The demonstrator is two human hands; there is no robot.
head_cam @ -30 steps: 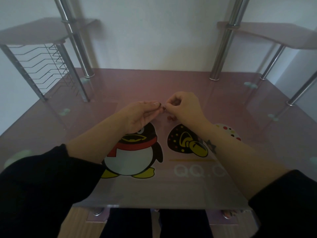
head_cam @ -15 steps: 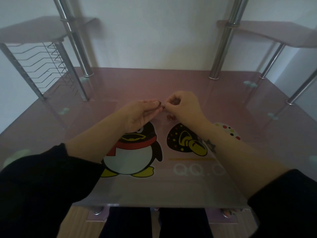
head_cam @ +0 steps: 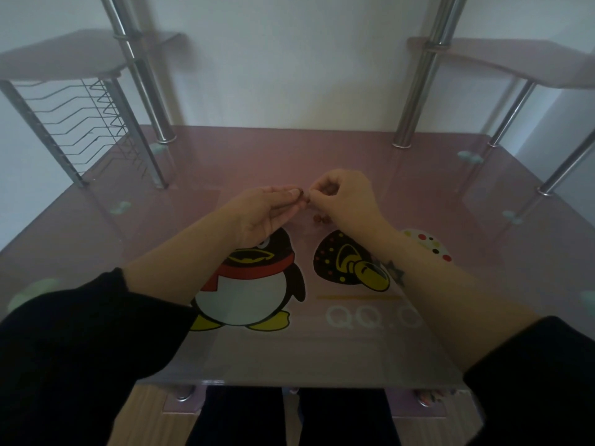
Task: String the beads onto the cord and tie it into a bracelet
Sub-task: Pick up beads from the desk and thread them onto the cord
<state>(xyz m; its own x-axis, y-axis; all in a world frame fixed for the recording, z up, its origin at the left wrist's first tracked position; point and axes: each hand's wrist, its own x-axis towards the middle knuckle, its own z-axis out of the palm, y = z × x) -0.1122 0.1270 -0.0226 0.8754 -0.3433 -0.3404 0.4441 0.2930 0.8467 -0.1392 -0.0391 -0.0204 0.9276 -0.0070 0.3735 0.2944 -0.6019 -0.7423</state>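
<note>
Pinching a dark bead [head_cam: 302, 192] between thumb and fingertips, the left hand [head_cam: 264, 214] meets the right hand [head_cam: 346, 197] above the pink glass table [head_cam: 418, 194] — the same pose as half a second ago, both hands barely shifted. The right hand's fingers are curled, thumb and forefinger tips pressed together right against the bead (the cord is too thin to make out, so I cannot tell whether it is held there). A few loose beads [head_cam: 321, 218] lie where they lay before — on the glass just under the right hand, beyond the penguin picture [head_cam: 251, 284].
</note>
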